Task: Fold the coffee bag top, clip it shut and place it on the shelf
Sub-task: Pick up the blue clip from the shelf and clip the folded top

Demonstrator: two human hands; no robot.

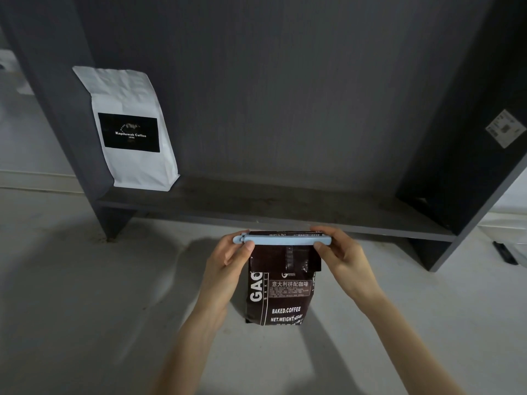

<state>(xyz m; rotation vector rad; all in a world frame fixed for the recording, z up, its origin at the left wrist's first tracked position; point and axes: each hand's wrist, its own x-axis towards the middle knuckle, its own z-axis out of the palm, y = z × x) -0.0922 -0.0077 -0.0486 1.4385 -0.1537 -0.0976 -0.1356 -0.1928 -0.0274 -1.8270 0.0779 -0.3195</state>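
Note:
A dark brown coffee bag [281,297] with white lettering stands upright on the pale floor, its top folded over toward me. A long light-blue clip [282,240] lies across the folded top. My left hand [231,260] pinches the clip's left end, thumb in front and fingers behind. My right hand [339,252] pinches the clip's right end the same way. Just beyond the bag runs the dark grey shelf [285,208], low to the floor.
A white coffee bag [131,129] with a black label stands at the shelf's left end, leaning on the side panel. The shelf's right side panel [470,155] carries a white sticker. A small dark object [504,252] lies on the floor at far right.

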